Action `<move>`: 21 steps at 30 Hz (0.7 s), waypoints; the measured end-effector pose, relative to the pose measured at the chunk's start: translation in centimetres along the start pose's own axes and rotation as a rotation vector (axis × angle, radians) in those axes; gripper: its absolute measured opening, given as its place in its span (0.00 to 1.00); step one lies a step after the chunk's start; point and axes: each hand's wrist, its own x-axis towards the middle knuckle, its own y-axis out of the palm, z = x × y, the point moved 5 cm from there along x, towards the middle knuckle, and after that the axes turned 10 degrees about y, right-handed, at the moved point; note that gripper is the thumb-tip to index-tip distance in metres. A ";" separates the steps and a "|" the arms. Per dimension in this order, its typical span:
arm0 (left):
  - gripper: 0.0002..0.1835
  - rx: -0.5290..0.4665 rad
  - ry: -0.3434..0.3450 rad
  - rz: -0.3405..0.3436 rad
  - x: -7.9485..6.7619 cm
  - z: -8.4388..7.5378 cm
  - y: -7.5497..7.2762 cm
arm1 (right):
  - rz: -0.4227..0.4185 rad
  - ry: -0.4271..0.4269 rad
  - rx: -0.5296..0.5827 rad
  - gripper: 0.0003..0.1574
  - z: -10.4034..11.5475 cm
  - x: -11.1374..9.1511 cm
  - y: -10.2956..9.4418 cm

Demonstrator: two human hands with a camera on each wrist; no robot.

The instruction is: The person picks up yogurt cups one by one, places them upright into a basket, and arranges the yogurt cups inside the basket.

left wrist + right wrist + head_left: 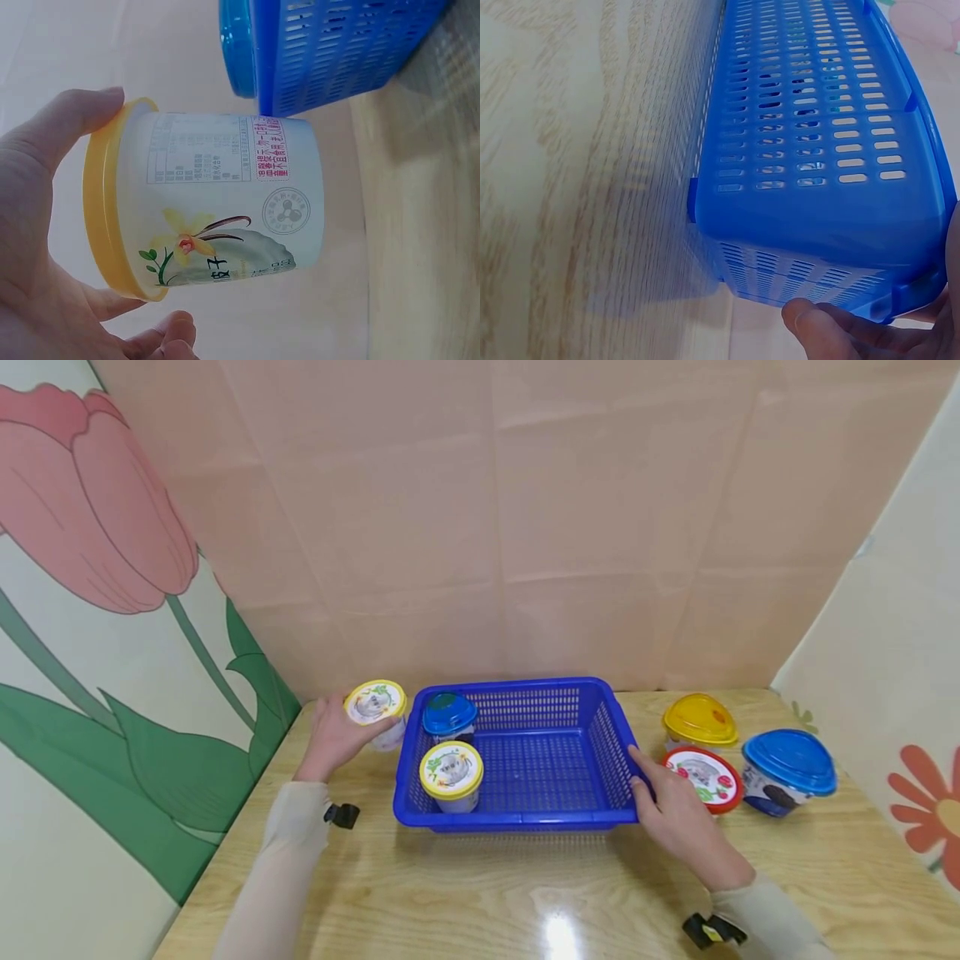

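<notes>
My left hand (335, 737) grips a white tub with a yellow lid (217, 202) just left of the blue plastic basket (517, 817). Thumb and fingers lie around the lid's rim, and vanilla flower print shows on the tub's side. At the basket's right end, my right hand (678, 814) holds the rim, its thumb toward the front and fingers over the edge. Inside the basket's left part stand another yellow-lidded tub (452, 772) and, behind it, a blue-lidded tub (450, 717).
Right of the basket stand a tub with a yellow rounded lid (700, 720), a red-lidded tub (705, 778) partly behind my right hand, and a larger blue-lidded tub (789, 768). A brown-papered wall (487, 527) backs the wooden table (450, 902); printed panels flank it.
</notes>
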 end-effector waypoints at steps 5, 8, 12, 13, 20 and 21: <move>0.59 0.024 0.007 -0.006 0.3 -0.6 -0.2 | -0.003 -0.003 0.004 0.32 0.0 0.0 0.1; 0.58 0.029 0.017 -0.014 0.7 -1.1 -0.4 | -0.010 -0.007 0.006 0.31 -0.1 0.1 0.0; 0.56 0.030 0.025 -0.023 1.1 -1.5 -0.6 | -0.013 -0.008 0.006 0.31 -0.1 0.1 0.0; 0.56 0.034 0.025 -0.023 1.1 -1.6 -0.6 | -0.014 -0.009 0.005 0.31 -0.1 0.1 0.0; 0.57 0.052 0.022 -0.015 1.3 -2.0 -0.8 | -0.004 -0.003 0.002 0.32 -0.1 0.0 0.1; 0.57 0.053 0.025 -0.016 1.4 -2.1 -0.8 | -0.002 -0.002 0.002 0.32 -0.1 0.0 0.1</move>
